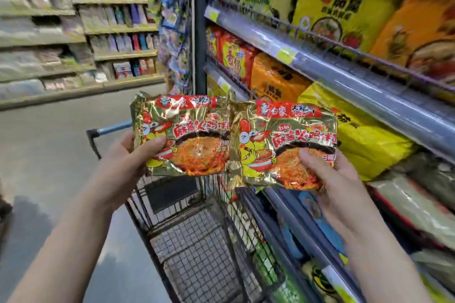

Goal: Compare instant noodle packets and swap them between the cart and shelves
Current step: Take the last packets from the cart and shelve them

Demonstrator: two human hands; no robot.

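Two matching gold and red instant noodle packets with a cartoon chicken are held side by side above the cart. My left hand (133,155) grips the left packet (187,135) at its left edge, thumb on the front. My right hand (330,174) grips the right packet (288,140) at its lower right corner, thumb on the noodle picture. The two packets touch at their inner edges. Below them stands the black wire shopping cart (197,248), its basket bottom bare where it shows.
Shelves (344,66) on the right carry yellow, orange and red noodle multipacks, close beside the cart. Lower shelves hold blue and green packs. The grey aisle floor (49,145) stretches left, with more stocked shelves across it. The cart's handle (110,129) points away from me.
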